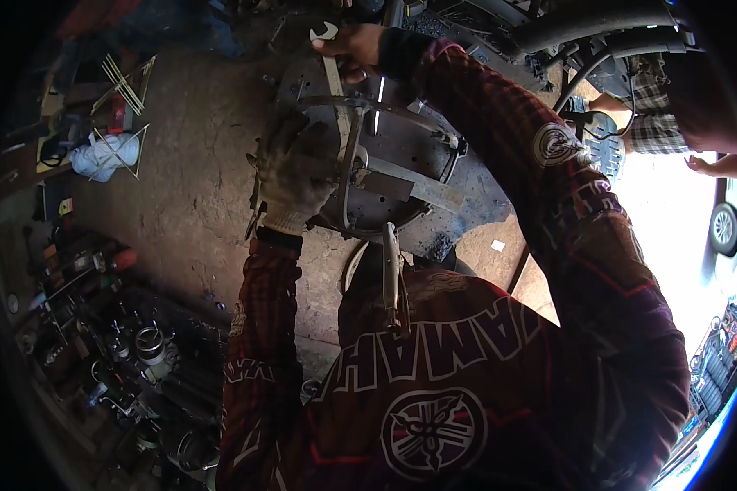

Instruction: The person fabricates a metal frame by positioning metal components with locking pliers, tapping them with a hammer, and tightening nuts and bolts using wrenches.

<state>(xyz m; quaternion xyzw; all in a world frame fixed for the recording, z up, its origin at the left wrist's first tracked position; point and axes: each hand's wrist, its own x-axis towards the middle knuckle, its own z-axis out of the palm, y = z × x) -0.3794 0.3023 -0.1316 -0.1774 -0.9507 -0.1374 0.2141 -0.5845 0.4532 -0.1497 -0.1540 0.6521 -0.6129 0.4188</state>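
My right hand (356, 51), bare, is closed around the upper end of a long wrench (333, 82), whose open jaw sticks out past the thumb. The wrench slants down into a frame of flat metal bars (418, 184) on a dark round plate with holes (385, 211). My left hand (295, 176), in a dirty knit work glove, grips the left side of this metal frame; its fingertips are hard to see in the shade. A silver tool like locking pliers (391, 274) is at the plate's near edge, close to my chest.
Dark metal parts and a small pot (150, 344) crowd the lower left. A white bundle (105, 155) and thin rods (123, 84) lie at the upper left. Thick tubing (594, 24) crosses the upper right, near another person's sandalled foot (604, 135) and hand (716, 165). A car wheel (724, 229) shows beyond.
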